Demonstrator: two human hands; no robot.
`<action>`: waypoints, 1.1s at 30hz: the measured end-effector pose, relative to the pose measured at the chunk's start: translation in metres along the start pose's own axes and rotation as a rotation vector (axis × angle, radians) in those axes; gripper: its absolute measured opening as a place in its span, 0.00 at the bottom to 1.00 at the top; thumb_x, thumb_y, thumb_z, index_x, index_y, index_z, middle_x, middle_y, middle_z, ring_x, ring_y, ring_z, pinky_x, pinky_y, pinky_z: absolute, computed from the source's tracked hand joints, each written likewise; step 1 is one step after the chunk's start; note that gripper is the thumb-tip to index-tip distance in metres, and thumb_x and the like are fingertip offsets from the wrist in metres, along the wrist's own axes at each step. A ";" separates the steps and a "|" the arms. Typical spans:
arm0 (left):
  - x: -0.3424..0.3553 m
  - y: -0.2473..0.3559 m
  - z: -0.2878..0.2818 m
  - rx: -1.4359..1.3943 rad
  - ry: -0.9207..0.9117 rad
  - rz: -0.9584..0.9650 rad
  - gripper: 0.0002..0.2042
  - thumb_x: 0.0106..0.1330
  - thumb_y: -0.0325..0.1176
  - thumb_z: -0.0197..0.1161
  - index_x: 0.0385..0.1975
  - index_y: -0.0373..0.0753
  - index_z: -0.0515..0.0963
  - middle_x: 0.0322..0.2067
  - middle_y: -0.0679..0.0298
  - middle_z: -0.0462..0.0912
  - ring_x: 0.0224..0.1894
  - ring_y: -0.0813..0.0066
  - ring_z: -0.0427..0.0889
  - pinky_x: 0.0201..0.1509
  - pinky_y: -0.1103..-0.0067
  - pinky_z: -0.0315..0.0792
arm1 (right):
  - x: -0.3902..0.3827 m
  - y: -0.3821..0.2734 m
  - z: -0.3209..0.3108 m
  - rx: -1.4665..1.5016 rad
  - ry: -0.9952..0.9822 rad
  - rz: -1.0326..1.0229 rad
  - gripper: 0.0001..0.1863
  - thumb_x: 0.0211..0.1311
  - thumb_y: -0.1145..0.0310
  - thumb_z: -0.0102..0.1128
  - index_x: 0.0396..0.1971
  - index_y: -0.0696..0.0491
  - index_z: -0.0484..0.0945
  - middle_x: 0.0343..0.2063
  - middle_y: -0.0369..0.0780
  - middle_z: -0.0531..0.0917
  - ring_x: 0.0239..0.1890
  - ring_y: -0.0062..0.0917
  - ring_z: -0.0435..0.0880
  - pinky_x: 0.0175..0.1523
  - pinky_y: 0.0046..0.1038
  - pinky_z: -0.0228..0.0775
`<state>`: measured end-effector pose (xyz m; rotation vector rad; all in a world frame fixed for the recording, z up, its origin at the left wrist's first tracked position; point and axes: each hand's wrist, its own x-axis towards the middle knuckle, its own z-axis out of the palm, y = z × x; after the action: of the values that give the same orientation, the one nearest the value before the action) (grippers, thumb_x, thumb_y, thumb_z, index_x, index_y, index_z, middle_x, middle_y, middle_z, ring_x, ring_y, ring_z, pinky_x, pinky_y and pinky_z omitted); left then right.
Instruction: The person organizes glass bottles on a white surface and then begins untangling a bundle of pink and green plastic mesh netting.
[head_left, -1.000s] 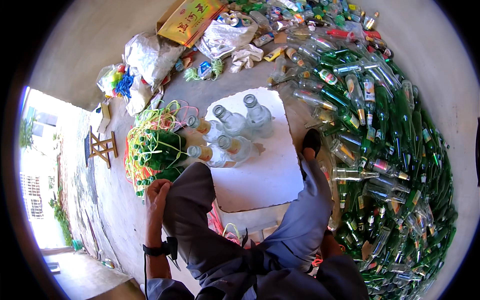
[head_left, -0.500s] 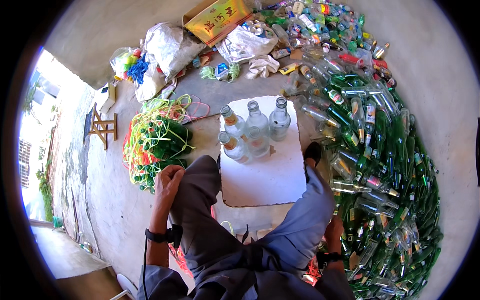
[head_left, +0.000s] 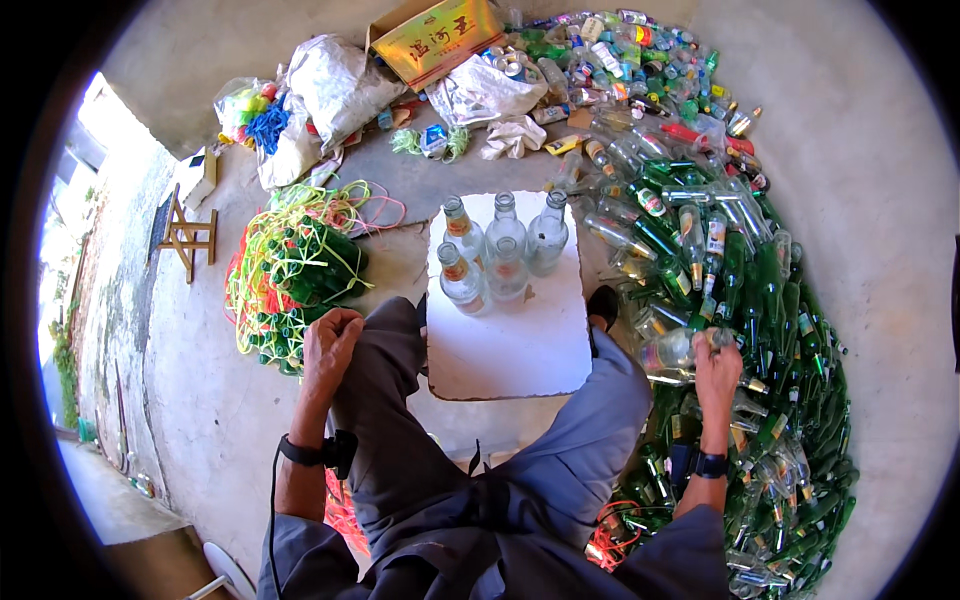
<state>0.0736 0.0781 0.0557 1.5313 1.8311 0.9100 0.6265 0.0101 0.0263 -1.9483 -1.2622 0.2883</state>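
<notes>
My right hand (head_left: 716, 362) reaches over the bottle heap beyond my right knee. Its fingers are closed on a clear glass bottle (head_left: 668, 350) that lies roughly level and points left. By my left knee rests my left hand (head_left: 331, 345), its fingers curled and nothing seen in them. Between my knees is a white board (head_left: 510, 350). Several clear glass bottles (head_left: 546, 240) stand upright together on its far part, some with orange labels.
A heap of mostly green glass bottles (head_left: 775, 290) spreads along the right. Green bottles bundled in yellow and red plastic strapping (head_left: 305, 250) lie left of my knee. Farther off are a wooden folding stool (head_left: 188, 238), a white sack (head_left: 335, 90) and a yellow carton (head_left: 440, 40).
My right hand has moved up and outward from beside my right thigh to the heap and taken hold of a clear bottle. My left hand stays by the knee. The view has shifted slightly.
</notes>
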 end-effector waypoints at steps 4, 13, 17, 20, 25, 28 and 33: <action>0.001 -0.001 -0.001 0.041 -0.007 -0.030 0.12 0.61 0.35 0.62 0.35 0.31 0.82 0.27 0.59 0.85 0.29 0.73 0.82 0.38 0.76 0.74 | 0.032 -0.054 0.005 0.198 -0.074 -0.026 0.12 0.65 0.68 0.62 0.42 0.61 0.77 0.29 0.39 0.82 0.27 0.20 0.79 0.34 0.25 0.72; 0.002 -0.012 0.001 0.091 -0.005 -0.010 0.12 0.59 0.37 0.63 0.35 0.34 0.83 0.28 0.56 0.86 0.31 0.66 0.85 0.39 0.73 0.76 | 0.054 -0.115 0.069 0.328 -0.320 -0.158 0.10 0.61 0.69 0.63 0.39 0.59 0.78 0.28 0.38 0.81 0.28 0.19 0.77 0.34 0.24 0.70; -0.001 0.000 0.001 0.149 -0.009 0.000 0.12 0.59 0.38 0.63 0.35 0.35 0.82 0.26 0.55 0.85 0.30 0.62 0.85 0.37 0.71 0.76 | 0.055 -0.134 0.099 0.286 -0.441 -0.203 0.11 0.60 0.69 0.63 0.37 0.60 0.78 0.29 0.41 0.82 0.31 0.26 0.80 0.40 0.29 0.72; -0.002 0.001 0.001 0.156 -0.005 0.020 0.11 0.60 0.35 0.62 0.34 0.32 0.81 0.24 0.58 0.83 0.27 0.72 0.81 0.35 0.75 0.74 | 0.055 -0.142 0.117 0.214 -0.438 -0.318 0.10 0.59 0.70 0.63 0.36 0.60 0.78 0.28 0.42 0.81 0.31 0.29 0.79 0.40 0.30 0.72; -0.002 -0.001 -0.001 0.161 -0.019 0.011 0.11 0.61 0.33 0.62 0.34 0.31 0.80 0.24 0.59 0.83 0.27 0.75 0.81 0.35 0.77 0.73 | 0.048 -0.154 0.134 0.218 -0.449 -0.386 0.10 0.57 0.73 0.64 0.37 0.60 0.77 0.26 0.38 0.79 0.29 0.22 0.76 0.37 0.27 0.70; -0.001 0.001 -0.001 0.138 -0.028 -0.003 0.11 0.61 0.33 0.62 0.34 0.31 0.81 0.25 0.59 0.83 0.28 0.74 0.81 0.35 0.77 0.73 | 0.049 -0.155 0.143 0.174 -0.404 -0.433 0.13 0.54 0.70 0.68 0.33 0.62 0.77 0.29 0.48 0.80 0.32 0.39 0.79 0.39 0.35 0.72; -0.002 0.004 -0.002 0.134 -0.026 -0.007 0.11 0.61 0.33 0.61 0.34 0.31 0.81 0.25 0.59 0.83 0.28 0.74 0.82 0.36 0.78 0.74 | 0.045 -0.164 0.150 -0.018 -0.207 -0.581 0.21 0.47 0.62 0.75 0.30 0.63 0.77 0.28 0.52 0.81 0.34 0.48 0.82 0.38 0.40 0.75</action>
<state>0.0745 0.0759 0.0602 1.6085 1.9115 0.7740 0.4534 0.1539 0.0519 -1.5056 -1.9023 0.1822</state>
